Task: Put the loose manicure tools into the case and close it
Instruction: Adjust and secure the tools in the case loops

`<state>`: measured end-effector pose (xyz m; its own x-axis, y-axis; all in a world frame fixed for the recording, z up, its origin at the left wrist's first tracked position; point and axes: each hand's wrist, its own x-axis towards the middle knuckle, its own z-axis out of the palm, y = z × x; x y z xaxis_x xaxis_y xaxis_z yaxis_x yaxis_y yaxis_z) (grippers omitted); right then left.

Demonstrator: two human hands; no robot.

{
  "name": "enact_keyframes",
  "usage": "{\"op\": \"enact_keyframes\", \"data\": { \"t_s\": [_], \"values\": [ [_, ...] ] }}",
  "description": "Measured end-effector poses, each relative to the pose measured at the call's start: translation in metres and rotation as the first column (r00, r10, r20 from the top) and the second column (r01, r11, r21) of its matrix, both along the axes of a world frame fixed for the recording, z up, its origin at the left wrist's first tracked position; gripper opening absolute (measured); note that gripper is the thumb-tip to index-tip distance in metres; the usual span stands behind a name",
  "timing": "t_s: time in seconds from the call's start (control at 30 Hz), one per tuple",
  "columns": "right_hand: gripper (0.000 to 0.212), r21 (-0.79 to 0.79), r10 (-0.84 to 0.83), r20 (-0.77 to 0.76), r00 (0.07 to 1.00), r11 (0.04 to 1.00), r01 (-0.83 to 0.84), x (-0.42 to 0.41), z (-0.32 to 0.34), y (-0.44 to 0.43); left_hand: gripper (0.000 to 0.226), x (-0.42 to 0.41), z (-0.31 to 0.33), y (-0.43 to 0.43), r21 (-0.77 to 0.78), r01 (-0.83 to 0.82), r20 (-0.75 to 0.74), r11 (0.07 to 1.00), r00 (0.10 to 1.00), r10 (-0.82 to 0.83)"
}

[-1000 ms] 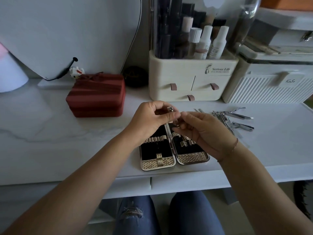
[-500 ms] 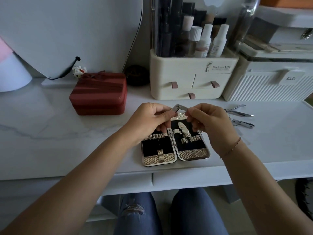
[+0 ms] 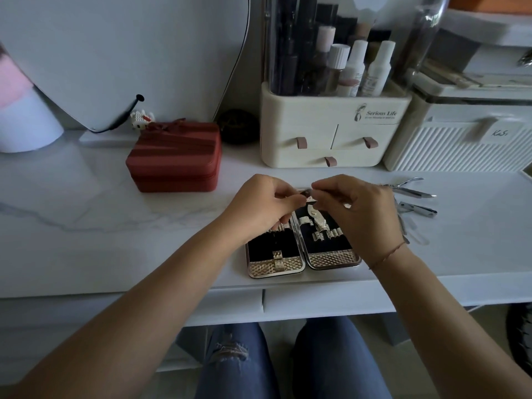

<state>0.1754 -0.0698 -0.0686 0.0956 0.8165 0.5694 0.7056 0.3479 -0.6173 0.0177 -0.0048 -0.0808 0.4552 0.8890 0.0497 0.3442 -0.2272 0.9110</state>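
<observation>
The manicure case (image 3: 334, 260) lies open flat on the white desk, two black-lined halves with gold trim. One metal tool (image 3: 318, 221) sits strapped in its right half. My left hand (image 3: 263, 204) and my right hand (image 3: 355, 207) meet above the case's far end, fingertips pinched together on a small metal tool (image 3: 306, 194) that is mostly hidden by the fingers. Loose tools lie to the right of my right hand: cuticle nippers (image 3: 411, 189) and a nail clipper (image 3: 417, 210), with more pieces half hidden behind my wrist.
A dark red zip box (image 3: 175, 158) stands left of the hands. Behind are a cream cosmetics organiser (image 3: 331, 131) with bottles and a white ribbed box (image 3: 460, 145). A mirror leans at the back left. The desk's front edge runs just below the case.
Both hands have shifted slightly away from me, to the case's far end. The small metal tool has sunk between the fingertips and shows less.
</observation>
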Motion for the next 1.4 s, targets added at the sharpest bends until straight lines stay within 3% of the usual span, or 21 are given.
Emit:
{"op": "enact_keyframes", "data": {
  "t_s": [0.1,0.23,0.3,0.37,0.43,0.53,0.63,0.83,1.1,1.27,1.4],
  "values": [
    [0.007,-0.113,0.042,-0.249,0.967,0.991,-0.072,0.002,0.002,0.004,0.014,0.001,-0.002,-0.002,-0.009,0.075,-0.025,0.997,0.997,-0.075],
    [0.014,-0.158,0.010,-0.298,0.954,0.986,-0.059,0.008,0.002,0.013,0.017,0.000,-0.003,-0.002,-0.022,0.107,0.012,0.994,0.994,-0.107],
    [0.017,-0.169,-0.022,-0.431,0.902,0.984,-0.057,0.007,-0.003,0.018,0.016,0.001,-0.004,-0.001,-0.010,0.074,0.035,0.997,0.997,-0.074],
    [0.018,-0.205,-0.073,-0.548,0.833,0.978,-0.048,0.008,-0.007,0.024,0.015,0.003,-0.005,0.002,0.049,0.052,-0.003,0.997,0.999,-0.052],
    [0.019,-0.256,-0.156,-0.570,0.807,0.967,0.006,0.016,-0.011,0.031,0.017,0.001,-0.007,0.007,0.184,0.002,-0.093,0.983,0.996,0.016],
    [0.021,-0.346,-0.272,-0.434,0.859,0.931,0.119,0.034,-0.014,0.041,0.044,-0.008,-0.016,0.018,0.392,-0.016,-0.236,0.920,0.965,0.117],
    [0.022,-0.389,-0.333,-0.322,0.886,0.900,0.197,0.045,-0.018,0.049,0.057,-0.012,-0.030,0.021,0.428,0.089,-0.381,0.899,0.920,0.090],
    [0.022,-0.381,-0.377,-0.313,0.872,0.890,0.248,0.051,-0.024,0.060,0.059,-0.013,-0.042,0.024,0.457,0.113,-0.385,0.882,0.919,0.081],
    [0.025,-0.447,-0.228,-0.415,0.881,0.895,0.021,0.036,-0.027,0.068,0.058,-0.012,-0.045,0.027,0.468,0.108,-0.381,0.877,0.920,0.090],
    [0.014,-0.394,-0.267,-0.083,0.960,0.894,0.214,0.031,-0.022,0.068,0.056,-0.012,-0.046,0.027,0.479,0.107,-0.378,0.872,0.921,0.095],
    [0.013,-0.263,-0.282,0.234,0.930,0.903,0.340,0.018,-0.021,0.064,0.055,-0.012,-0.048,0.028,0.487,0.096,-0.375,0.868,0.921,0.109]
  ]
}}
